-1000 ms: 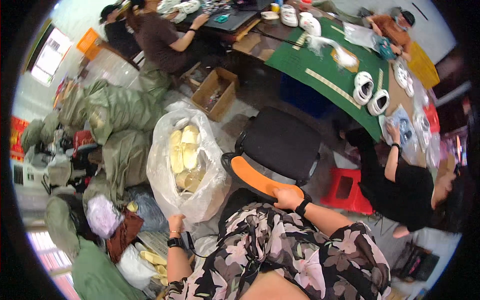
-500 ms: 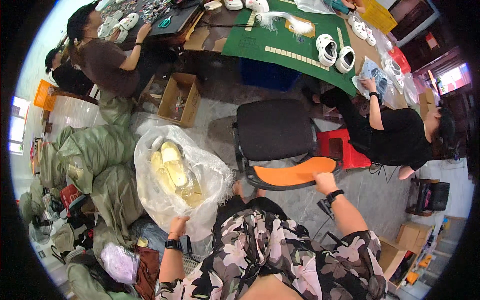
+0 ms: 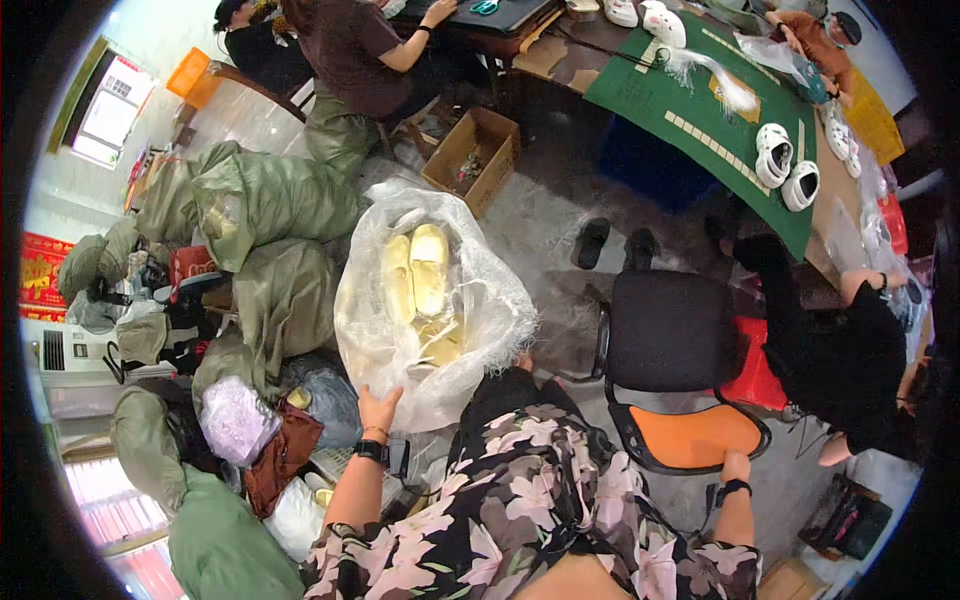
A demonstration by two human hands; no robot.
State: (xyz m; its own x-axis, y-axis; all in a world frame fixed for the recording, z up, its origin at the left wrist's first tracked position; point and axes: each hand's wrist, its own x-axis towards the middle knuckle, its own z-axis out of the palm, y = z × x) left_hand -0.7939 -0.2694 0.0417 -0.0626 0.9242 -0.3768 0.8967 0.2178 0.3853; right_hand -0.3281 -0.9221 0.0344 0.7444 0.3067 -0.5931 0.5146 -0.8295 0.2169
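Observation:
My right hand [image 3: 736, 464] is closed over the edge of the orange backrest [image 3: 685, 436] of an office chair, whose seat [image 3: 660, 330] is dark. On the left, my left hand [image 3: 377, 410] has its thumb and fingers apart at the near edge of a large whitish woven plastic bag [image 3: 487, 300]. The bag stands with its mouth spread wide. Inside lie yellow slippers [image 3: 430, 270], a pair on top, with clear wrapping around others below. Whether my left fingertips touch the bag is hard to tell.
Stuffed green sacks [image 3: 270, 205] pile up at left. A cardboard box [image 3: 473, 160] sits beyond the bag. Dark slippers [image 3: 592, 243] lie on the floor past the chair. A red stool [image 3: 757, 365] and a seated person are at right. White clogs [image 3: 774, 155] stand on a green-topped table [image 3: 690, 90].
The chair has moved right and nearer, away from the bag, with my right hand on it; dark floor slippers now show. My left fingers have spread. The view has turned left.

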